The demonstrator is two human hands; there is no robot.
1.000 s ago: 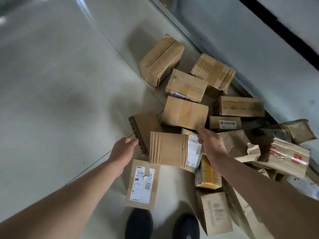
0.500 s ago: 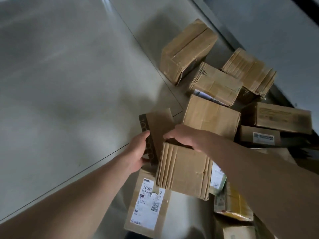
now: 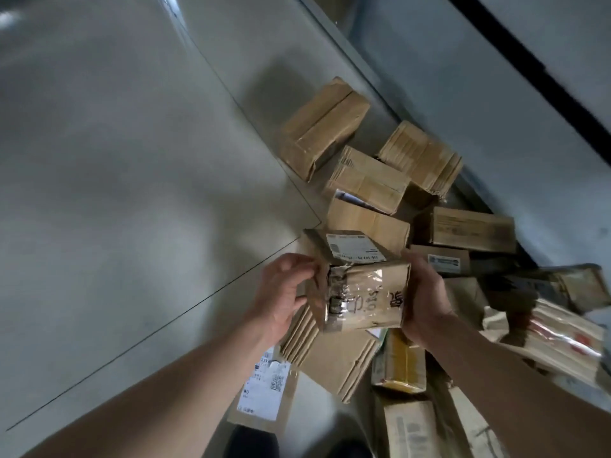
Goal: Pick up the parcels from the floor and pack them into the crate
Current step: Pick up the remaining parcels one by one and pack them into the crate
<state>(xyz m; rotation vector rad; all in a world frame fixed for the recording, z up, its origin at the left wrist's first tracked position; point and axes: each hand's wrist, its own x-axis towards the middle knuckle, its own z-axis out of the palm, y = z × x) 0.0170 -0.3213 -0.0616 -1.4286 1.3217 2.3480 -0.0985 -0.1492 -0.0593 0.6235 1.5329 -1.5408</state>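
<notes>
Both hands hold one taped cardboard parcel [image 3: 358, 285] up above the pile: left hand [image 3: 281, 297] grips its left end, right hand [image 3: 423, 299] wraps its right end. Below lie a ribbed box [image 3: 334, 358] and a labelled box [image 3: 264, 395] on the floor [image 3: 115, 193]. Farther off, more boxes [image 3: 367, 180] along the wall [image 3: 496, 110].

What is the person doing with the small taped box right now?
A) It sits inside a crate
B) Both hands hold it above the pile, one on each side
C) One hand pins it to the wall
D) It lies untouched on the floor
B: the left hand and right hand grip opposite sides of the small taped box, lifted over the other parcels on the floor.
</notes>
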